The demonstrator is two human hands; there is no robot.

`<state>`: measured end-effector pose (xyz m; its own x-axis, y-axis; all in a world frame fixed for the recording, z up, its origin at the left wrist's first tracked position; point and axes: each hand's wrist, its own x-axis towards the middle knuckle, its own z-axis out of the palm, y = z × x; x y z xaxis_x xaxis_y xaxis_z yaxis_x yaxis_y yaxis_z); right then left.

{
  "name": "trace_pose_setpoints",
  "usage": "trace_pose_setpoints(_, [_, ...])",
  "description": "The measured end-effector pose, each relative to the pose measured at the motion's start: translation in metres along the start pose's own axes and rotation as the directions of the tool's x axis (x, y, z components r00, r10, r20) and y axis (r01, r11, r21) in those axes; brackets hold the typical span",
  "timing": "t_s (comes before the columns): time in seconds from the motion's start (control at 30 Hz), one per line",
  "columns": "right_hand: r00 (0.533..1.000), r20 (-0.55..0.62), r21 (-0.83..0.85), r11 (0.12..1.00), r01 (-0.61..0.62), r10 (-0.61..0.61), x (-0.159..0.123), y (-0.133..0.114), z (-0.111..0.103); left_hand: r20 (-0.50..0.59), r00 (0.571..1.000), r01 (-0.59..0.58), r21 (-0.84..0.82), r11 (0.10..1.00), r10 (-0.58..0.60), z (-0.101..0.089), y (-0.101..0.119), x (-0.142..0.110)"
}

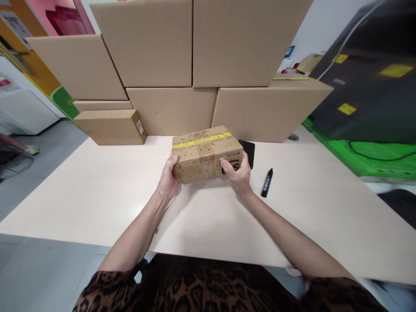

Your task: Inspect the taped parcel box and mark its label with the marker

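The taped carton [206,151] is held above the bench [113,190], its ends gripped between the fingers of the left hand [169,177] and right hand [238,173]. A black marker [267,183] is seen near the right hand.

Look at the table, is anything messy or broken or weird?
I see nothing spilled or broken. There's one small dark mark on the pale table near its front edge, too tiny to make out. The box looks tilted, probably because both hands hold it.
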<state>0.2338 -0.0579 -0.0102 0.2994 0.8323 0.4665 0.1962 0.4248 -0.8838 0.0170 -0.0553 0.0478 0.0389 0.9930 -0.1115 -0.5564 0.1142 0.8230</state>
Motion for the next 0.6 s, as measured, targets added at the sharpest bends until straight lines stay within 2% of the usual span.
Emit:
trace_pose_setpoints(0.1, [0.99, -0.076, -0.201, 0.975, 0.098, -0.115, -0.004, -0.003, 0.003, 0.034, 0.999, 0.011, -0.056, 0.998, -0.009, 0.003, -0.002, -0.002])
trace_pose_setpoints(0.23, [0.944, -0.051, -0.49, 0.832, 0.261, -0.327, -0.007, -0.008, 0.015, 0.003, 0.997, 0.08, -0.138, 0.987, -0.08, 0.002, -0.004, -0.005])
trace_pose_setpoints(0.3, [0.938, 0.021, -0.543, 0.784, 0.301, -0.346, -0.01, -0.009, 0.026, 0.005, 0.99, 0.14, -0.175, 0.975, -0.142, 0.0, -0.004, -0.007])
trace_pose_setpoints(0.4, [0.93, 0.208, -0.526, 0.767, 0.368, -0.303, -0.021, -0.01, 0.048, 0.03, 0.972, 0.234, -0.195, 0.952, -0.233, -0.001, -0.004, -0.008])
trace_pose_setpoints(0.5, [0.88, 0.377, -0.492, 0.743, 0.454, -0.289, -0.036, -0.008, 0.069, 0.066, 0.977, 0.211, -0.257, 0.943, -0.201, 0.0, -0.003, -0.006])
trace_pose_setpoints(0.6, [0.813, 0.497, -0.467, 0.696, 0.546, -0.305, -0.04, -0.007, 0.073, 0.067, 0.983, 0.184, -0.327, 0.927, -0.171, -0.001, 0.001, -0.004])
